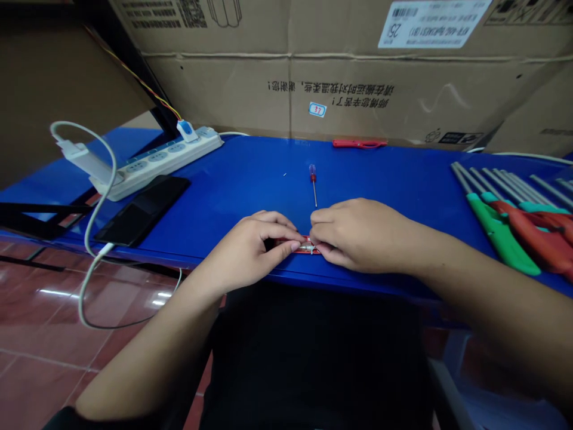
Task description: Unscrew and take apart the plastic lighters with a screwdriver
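An open red lighter casing [305,246] lies at the front edge of the blue table, with pale and metallic small parts showing inside. My left hand [257,245] grips its left end, thumb and fingertips pressed in along it. At the other end, my right hand [353,236] is closed in a pinch; its fingers hide whatever is between them. Just beyond my hands lies a small screwdriver [313,179] with a purple and red handle, its tip pointing toward me. Farther back, a red casing half [359,144] rests by the cardboard box.
Several long-tubed lighters with green [504,233] and red [544,236] handles are piled at the right. On the left sit a power strip [165,162] and a black phone [142,210] with a looping white cable [85,286]. A large cardboard box [224,89] walls off the back.
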A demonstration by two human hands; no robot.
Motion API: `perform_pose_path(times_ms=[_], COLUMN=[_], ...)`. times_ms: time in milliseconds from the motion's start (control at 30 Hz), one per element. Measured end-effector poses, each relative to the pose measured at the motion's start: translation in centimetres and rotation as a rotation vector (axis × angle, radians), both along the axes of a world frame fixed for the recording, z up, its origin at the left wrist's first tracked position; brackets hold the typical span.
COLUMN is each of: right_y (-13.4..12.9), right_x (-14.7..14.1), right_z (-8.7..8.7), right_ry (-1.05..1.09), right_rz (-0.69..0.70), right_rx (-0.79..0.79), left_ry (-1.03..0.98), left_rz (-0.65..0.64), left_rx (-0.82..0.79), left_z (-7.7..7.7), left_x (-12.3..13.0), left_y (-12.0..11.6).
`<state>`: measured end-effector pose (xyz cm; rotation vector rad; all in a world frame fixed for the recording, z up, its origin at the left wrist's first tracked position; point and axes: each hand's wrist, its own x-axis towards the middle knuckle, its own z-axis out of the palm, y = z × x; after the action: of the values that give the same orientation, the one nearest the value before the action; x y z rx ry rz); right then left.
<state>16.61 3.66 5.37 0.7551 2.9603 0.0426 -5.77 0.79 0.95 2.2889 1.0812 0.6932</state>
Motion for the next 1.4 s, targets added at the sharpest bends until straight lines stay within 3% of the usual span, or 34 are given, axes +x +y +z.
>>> perform_pose_path(times_ms=[200, 333, 567, 767, 1033, 1200, 1400], right_y=[0.5, 1.0, 2.7, 3.2, 2.7, 0.7, -1.9], right_x=[-0.7, -0.4, 0.0, -0.3, 0.8, 3.0, 5.3], right_z=[0.9, 0.7, 0.1, 0.2, 0.4, 0.1, -0.8], right_ry=[-0.194, -0.155, 0.181, 0.156, 0.241, 0.321, 0.368], right_rz=[0.143, 0.152, -0.064, -0.193, -0.135, -0.229, -0.287], right_rx=[0.058, 0.050, -0.353, -0.453, -0.358, -0.154, -0.099], left_ry=[0.002, -0.006, -0.028, -0.009, 0.005, -0.017, -0.011], left_rz=[-0.022, -0.007, -0.004, -0.001, -0.018, -0.014, -0.014], left_rx=[-0.013, -0.017, -0.053, -0.009, 0.095, 0.060, 0.059], left_z=[0.0, -0.1, -0.2, 0.0, 0.0, 0.1, 0.2], left_x=[0.0, -0.1, 0.0, 0.1, 0.0, 0.0, -0.2], left_y=[0.5, 0.6, 0.5, 0.4, 0.0, 0.2, 0.2])
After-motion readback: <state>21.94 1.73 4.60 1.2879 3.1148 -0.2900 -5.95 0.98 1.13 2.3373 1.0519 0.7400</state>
